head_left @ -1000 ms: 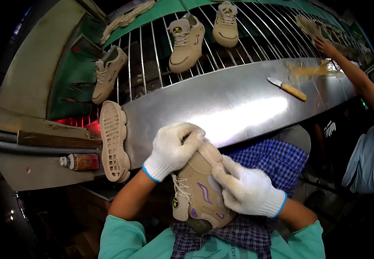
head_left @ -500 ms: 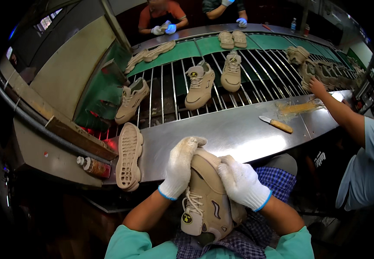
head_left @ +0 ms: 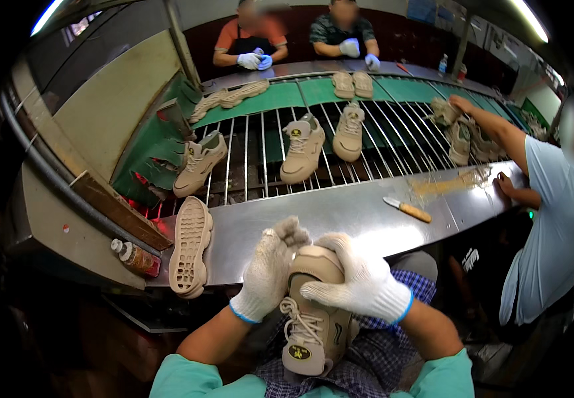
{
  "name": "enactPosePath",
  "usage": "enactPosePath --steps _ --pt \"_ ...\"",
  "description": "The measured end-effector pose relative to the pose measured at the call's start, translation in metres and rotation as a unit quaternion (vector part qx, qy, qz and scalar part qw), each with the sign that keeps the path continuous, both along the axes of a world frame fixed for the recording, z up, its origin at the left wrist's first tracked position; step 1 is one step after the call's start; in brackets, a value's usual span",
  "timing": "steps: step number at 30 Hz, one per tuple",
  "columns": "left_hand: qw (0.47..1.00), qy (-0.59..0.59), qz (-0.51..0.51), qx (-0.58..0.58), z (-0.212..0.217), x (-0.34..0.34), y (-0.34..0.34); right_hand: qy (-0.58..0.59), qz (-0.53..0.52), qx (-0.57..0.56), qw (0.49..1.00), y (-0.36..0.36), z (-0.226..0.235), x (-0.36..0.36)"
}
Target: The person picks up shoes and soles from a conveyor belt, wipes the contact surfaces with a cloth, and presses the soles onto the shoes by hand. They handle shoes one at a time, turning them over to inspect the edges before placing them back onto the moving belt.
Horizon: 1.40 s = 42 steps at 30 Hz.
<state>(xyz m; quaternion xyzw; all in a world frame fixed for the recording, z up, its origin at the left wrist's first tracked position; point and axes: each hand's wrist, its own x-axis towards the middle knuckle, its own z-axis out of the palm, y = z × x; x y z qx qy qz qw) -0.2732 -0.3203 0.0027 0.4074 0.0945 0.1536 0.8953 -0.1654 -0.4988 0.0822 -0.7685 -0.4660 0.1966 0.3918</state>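
A beige lace-up sneaker [head_left: 319, 265] rests on my lap, its toe pointing away from me and its tongue with a round dark patch toward me. My right hand [head_left: 360, 278], in a white knit glove, grips the front, with the thumb across the upper and the fingers around the toe's right side. Against the left side of the toe is my gloved left hand [head_left: 267, 272], its fingers curled and closed beside the shoe. The sneaker's underside is hidden. A loose beige sole [head_left: 191, 247] leans at the bench edge, left of my hands, tread side showing.
A wooden-handled knife [head_left: 407, 209] lies on the metal bench [head_left: 247, 222]. Sneakers [head_left: 302, 149] stand on the metal-bar conveyor [head_left: 247, 159] beyond it. A bottle [head_left: 138, 257] is at the left. On the right, a co-worker's hand [head_left: 460, 104] touches shoes; two gloved people work opposite.
The sneaker has turned more upright between my hands, and my right thumb now lies across its front. My left fingers have curled. The co-worker's arm at right has reached farther over the conveyor.
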Motion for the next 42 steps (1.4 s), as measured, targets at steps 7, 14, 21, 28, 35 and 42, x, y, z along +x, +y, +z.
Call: enactPosePath --steps 7,14,21,28,35,42 --pt "0.988 0.059 -0.145 -0.008 -0.056 -0.024 0.014 -0.073 0.091 0.311 0.943 -0.021 0.047 -0.023" --pt "0.995 -0.027 0.098 -0.024 -0.091 -0.067 0.065 0.383 -0.012 0.132 0.914 -0.073 -0.047 -0.035" --pt "0.960 -0.093 -0.112 0.239 -0.048 0.021 -0.008 0.242 -0.006 -0.203 0.949 -0.110 -0.176 -0.067" --pt "0.970 0.017 -0.099 0.223 -0.079 0.063 -0.040 0.108 -0.115 0.150 0.976 -0.048 -0.036 0.010" --pt "0.974 0.045 -0.074 0.208 -0.067 0.058 -0.043 0.070 0.248 -0.095 0.962 -0.106 -0.024 -0.067" --pt "0.800 -0.036 0.085 0.592 -0.042 -0.005 -0.050 -0.010 0.021 0.098 0.995 -0.108 -0.127 -0.024"
